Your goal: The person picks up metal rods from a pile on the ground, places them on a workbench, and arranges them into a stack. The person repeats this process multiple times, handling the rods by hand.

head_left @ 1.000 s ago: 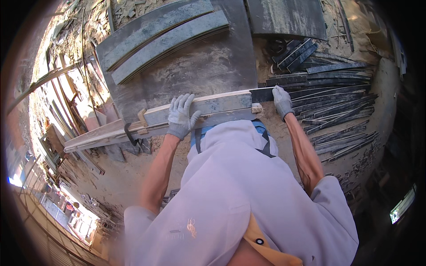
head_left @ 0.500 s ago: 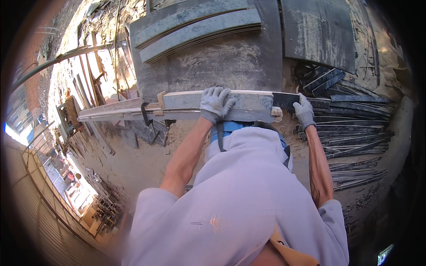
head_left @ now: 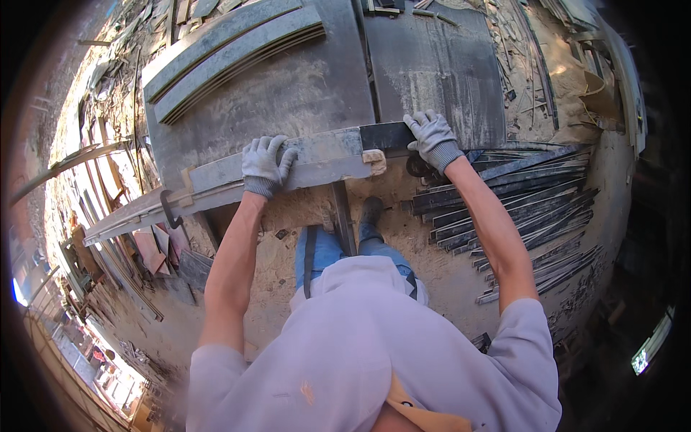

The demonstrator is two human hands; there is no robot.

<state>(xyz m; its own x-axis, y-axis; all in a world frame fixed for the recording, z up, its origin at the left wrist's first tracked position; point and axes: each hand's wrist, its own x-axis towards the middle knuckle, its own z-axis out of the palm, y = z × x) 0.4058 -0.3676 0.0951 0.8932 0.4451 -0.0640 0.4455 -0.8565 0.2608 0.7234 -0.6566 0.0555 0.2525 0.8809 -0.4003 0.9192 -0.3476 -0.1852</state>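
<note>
A long grey board (head_left: pixel 317 149), with a second pale grey board (head_left: pixel 324 173) along its near side, runs across the front edge of a large dark tabletop. My left hand (head_left: pixel 265 162), in a grey knit glove, lies over the boards with its fingers stretched out and thumb apart. A black strip (head_left: pixel 385 137) continues the line to the right of the grey board. My gloved right hand (head_left: pixel 433 137) grips the strip's right end, fingers on the far side and thumb nearer me. Below the boards' right end sits a small tan block (head_left: pixel 374 161).
Stacked grey strips (head_left: pixel 241 65) lie on the dark tabletop (head_left: pixel 288 93). Another dark panel (head_left: pixel 439 65) adjoins it. Several dark strips (head_left: pixel 511 201) are heaped on the floor at right. A black hooked clamp (head_left: pixel 170 210) hangs on the boards' left part. Scrap wood (head_left: pixel 155 248) lies at left.
The view has shifted back and to the right, with my feet now showing. My left hand remains on the boards. My right hand and the black strip have come closer to the tabletop's front edge.
</note>
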